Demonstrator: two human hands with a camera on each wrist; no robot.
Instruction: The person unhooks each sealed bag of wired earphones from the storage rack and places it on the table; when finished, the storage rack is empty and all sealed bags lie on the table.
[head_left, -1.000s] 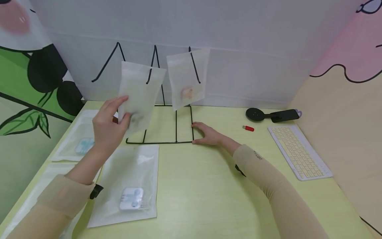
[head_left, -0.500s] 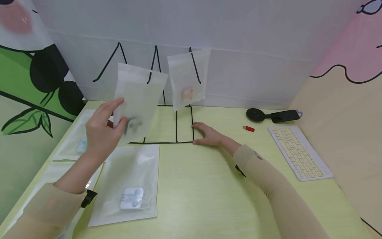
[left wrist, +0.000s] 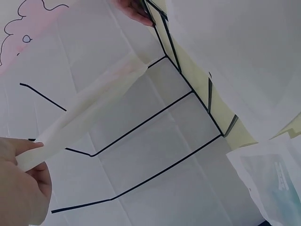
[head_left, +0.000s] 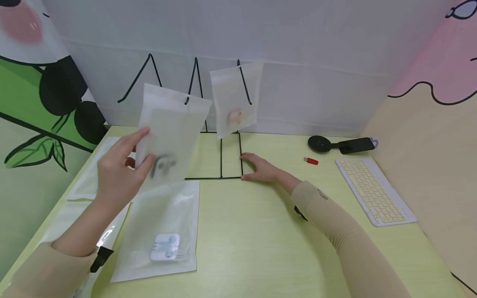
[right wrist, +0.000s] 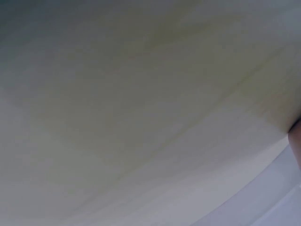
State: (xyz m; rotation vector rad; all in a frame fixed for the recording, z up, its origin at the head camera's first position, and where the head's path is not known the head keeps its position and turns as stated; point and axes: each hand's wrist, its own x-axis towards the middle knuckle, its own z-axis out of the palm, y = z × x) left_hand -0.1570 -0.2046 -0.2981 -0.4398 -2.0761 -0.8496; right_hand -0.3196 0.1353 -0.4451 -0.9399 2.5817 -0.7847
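1. Pinches the white pouch point(head_left: 173, 128) by its side between thumb and fingers of the left grip point(head_left: 119, 167), raised above the surface point(head_left: 253, 240), towards its far-left corner.
2. Crossed near its top by the tip of the middle prong point(head_left: 192, 76) of the black wire rack point(head_left: 221, 157).
3. Touches the rack's right side, near the surface's far edge, with the right grip point(head_left: 261, 169), fingers extended, unclenched.
4. On the right prong point(head_left: 244, 82), a second pouch point(head_left: 227, 93); near the right edge, a white keyboard point(head_left: 374, 190).

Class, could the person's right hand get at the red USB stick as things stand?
Probably yes: the right hand would have to leave the wire rack it touches, but the red USB stick lies nearby on the table, with nothing standing between them.
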